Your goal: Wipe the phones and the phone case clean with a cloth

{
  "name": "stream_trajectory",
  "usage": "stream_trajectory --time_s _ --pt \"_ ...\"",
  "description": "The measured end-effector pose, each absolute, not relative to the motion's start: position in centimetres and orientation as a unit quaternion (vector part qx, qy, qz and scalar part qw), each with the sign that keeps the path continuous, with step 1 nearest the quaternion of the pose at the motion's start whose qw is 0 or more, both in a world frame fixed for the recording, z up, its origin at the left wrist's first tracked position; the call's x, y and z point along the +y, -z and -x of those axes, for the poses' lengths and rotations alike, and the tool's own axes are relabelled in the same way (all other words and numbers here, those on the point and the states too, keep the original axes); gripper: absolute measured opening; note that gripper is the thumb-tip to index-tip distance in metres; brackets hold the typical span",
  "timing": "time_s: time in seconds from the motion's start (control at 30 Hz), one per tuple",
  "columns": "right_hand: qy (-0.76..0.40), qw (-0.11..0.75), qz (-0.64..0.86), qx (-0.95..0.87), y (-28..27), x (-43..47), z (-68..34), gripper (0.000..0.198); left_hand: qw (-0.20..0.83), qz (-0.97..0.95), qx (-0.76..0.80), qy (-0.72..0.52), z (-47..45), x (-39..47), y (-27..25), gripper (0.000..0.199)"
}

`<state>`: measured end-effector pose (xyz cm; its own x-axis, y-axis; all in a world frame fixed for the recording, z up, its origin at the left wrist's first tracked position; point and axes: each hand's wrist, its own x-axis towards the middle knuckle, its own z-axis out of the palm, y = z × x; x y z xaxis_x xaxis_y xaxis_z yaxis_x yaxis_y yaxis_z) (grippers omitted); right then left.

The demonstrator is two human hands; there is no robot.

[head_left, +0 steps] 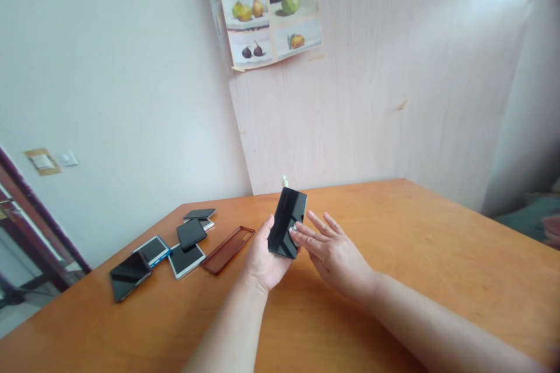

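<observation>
My left hand (pixel 268 259) is wrapped round a black smartphone (pixel 286 215), its thumb along the left edge. The phone is held up above the table, tilted, with its dark glossy face towards me. My right hand (pixel 335 250) is open, its fingers apart. Its fingertips touch the lower right part of the phone's face. A small pale patch shows at those fingertips; I cannot tell whether it is a thing or a reflection. To the left of my left hand, a clear reddish-brown phone case (pixel 227 250) lies on the table.
Several phones lie on the left of the wooden table (pixel 394 326), among them a black one (pixel 130 275), a white-framed one (pixel 186 259) and a blue-edged one (pixel 154 250). Some overlap. A small pale object (pixel 284 180) shows behind the held phone. Fruit pictures (pixel 271 23) hang on the wall.
</observation>
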<state>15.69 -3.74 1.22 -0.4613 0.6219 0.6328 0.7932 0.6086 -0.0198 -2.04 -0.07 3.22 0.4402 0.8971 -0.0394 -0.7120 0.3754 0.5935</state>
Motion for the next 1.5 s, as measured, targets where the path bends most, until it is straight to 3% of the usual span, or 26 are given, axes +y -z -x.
stream_trajectory --time_s 0.17,0.5,0.83,1.17,1.4,1.5 --pt "0.125 0.288 0.367 -0.876 -0.8 -4.1 -14.4 0.056 0.803 -0.24 0.174 -0.517 2.7 0.3 -3.3 0.033" --pt "0.189 0.349 0.496 -0.772 -1.7 -2.8 -17.7 0.059 0.817 -0.267 0.194 -0.473 1.0 -0.8 -3.1 0.041" --pt "0.144 0.285 0.346 -0.882 -0.8 -4.6 -14.1 0.056 0.816 -0.228 0.186 -0.497 2.7 0.5 -3.0 0.039" --pt "0.203 0.345 0.504 -0.765 -1.9 -3.1 -17.8 0.058 0.831 -0.29 0.193 -0.434 1.2 -0.7 -3.0 0.041" --pt "0.152 0.282 0.379 -0.868 -1.2 -4.7 -14.5 0.051 0.831 -0.248 0.184 -0.462 1.8 -0.2 -2.8 0.038" --pt "0.153 0.289 0.391 -0.861 -1.3 -4.6 -14.6 0.05 0.837 -0.254 0.184 -0.448 1.7 -0.3 -2.7 0.039"
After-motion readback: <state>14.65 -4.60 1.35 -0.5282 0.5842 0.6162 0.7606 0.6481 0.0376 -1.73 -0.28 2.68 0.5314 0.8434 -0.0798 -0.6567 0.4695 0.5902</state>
